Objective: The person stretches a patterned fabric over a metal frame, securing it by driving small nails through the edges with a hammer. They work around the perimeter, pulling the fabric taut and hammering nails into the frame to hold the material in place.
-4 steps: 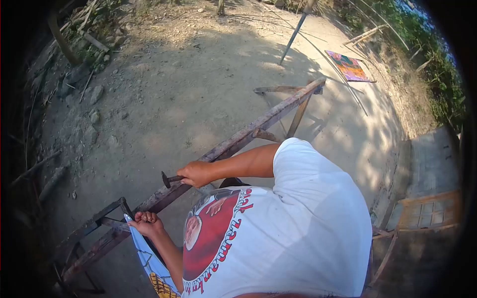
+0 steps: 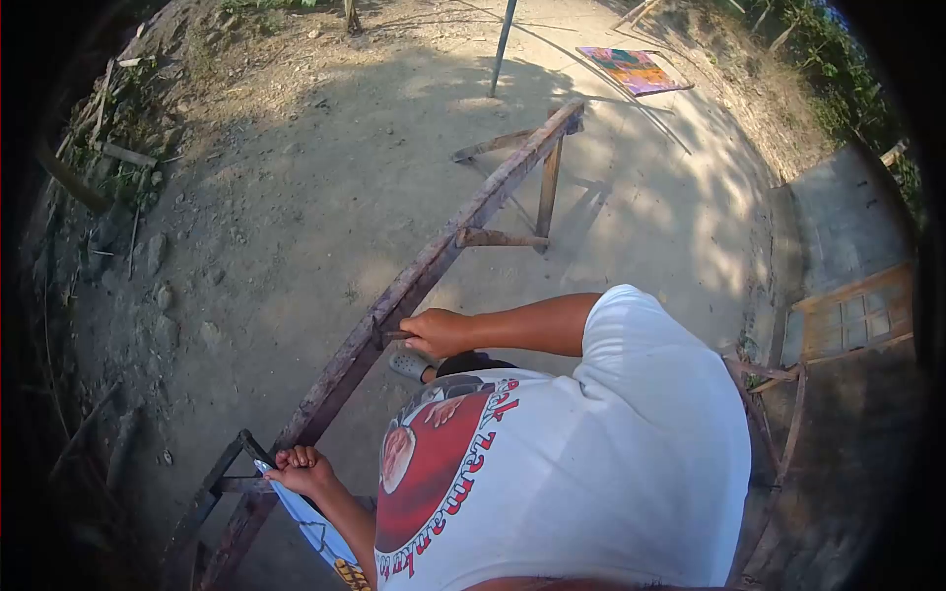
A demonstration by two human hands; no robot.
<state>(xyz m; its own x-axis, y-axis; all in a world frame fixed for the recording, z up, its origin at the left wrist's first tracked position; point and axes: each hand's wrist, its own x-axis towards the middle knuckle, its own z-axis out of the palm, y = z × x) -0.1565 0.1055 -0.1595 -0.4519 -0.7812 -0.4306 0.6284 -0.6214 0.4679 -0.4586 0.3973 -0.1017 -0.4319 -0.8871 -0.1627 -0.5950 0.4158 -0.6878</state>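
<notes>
In the head view, my right hand [image 2: 439,332] is wrapped round the handle of a hammer [image 2: 377,333]. The hammer's dark head overlaps the near side of a long, weathered wooden beam [image 2: 434,258]. Lower left, my left hand [image 2: 307,471] is closed on the upper edge of a blue and white printed sheet [image 2: 313,525], which hangs down beside my forearm with a yellow patch at the bottom. Close by those fingers is the corner of a dark frame [image 2: 244,440], crossing the beam's lower end.
Wooden legs [image 2: 549,192] brace the beam's far end. Beyond stands a thin post [image 2: 504,49], and a colourful panel [image 2: 634,71] lies on the ground. Stones and branches [image 2: 128,155] line the left side. A wooden framed piece with panes [image 2: 855,313] is at right.
The view has shifted, so the beam and panel appear further up and left. My right hand has drawn the hammer back toward my body relative to the beam. My left hand keeps its grip.
</notes>
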